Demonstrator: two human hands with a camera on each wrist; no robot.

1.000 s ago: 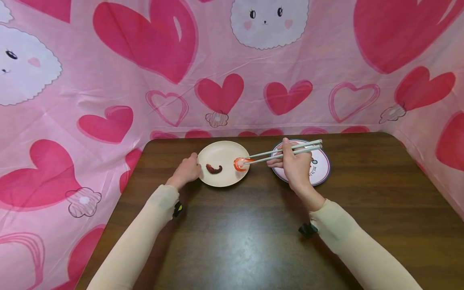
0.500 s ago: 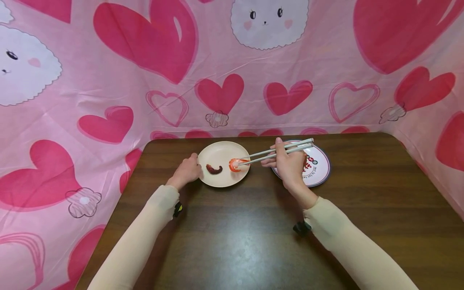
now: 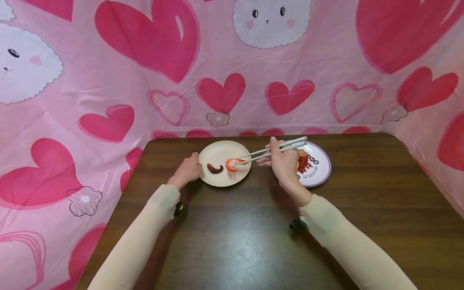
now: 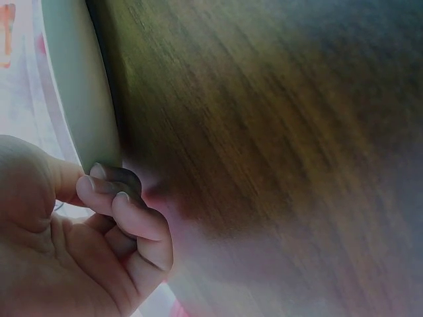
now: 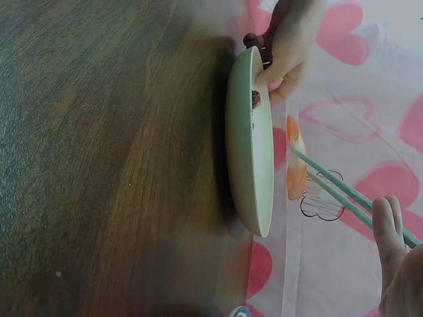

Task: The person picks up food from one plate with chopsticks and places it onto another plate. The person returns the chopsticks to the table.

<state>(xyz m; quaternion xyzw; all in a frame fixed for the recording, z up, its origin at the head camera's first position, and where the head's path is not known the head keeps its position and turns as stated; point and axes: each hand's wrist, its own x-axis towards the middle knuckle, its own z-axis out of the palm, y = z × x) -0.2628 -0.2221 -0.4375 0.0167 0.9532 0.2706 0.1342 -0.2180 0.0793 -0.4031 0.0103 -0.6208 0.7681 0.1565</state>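
My left hand point(image 3: 187, 169) grips the left rim of a cream plate point(image 3: 224, 146), thumb on top and fingers curled under the edge in the left wrist view. My right hand point(image 3: 286, 167) holds a pair of pale green chopsticks point(image 5: 344, 187). Their tips pinch an orange-and-white shrimp point(image 3: 231, 164) over the plate's right half; the right wrist view has it apart from the plate, above it. On the plate lies a dark reddish-brown curled piece of food point(image 3: 215, 168), tentacle-like, left of the shrimp.
A white plate with a blue rim and printed lettering point(image 3: 320, 173) stands at the right, partly behind my right hand. Reddish-brown food point(image 3: 303, 162) shows on it. Both plates are near the far edge of the dark wooden table point(image 3: 232, 225), before a pink heart-patterned cloth point(image 3: 253, 64).
My right hand has moved left with the chopsticks, bringing the shrimp further over the cream plate, closer to the dark piece. More of the printed plate shows. My left hand keeps its hold.
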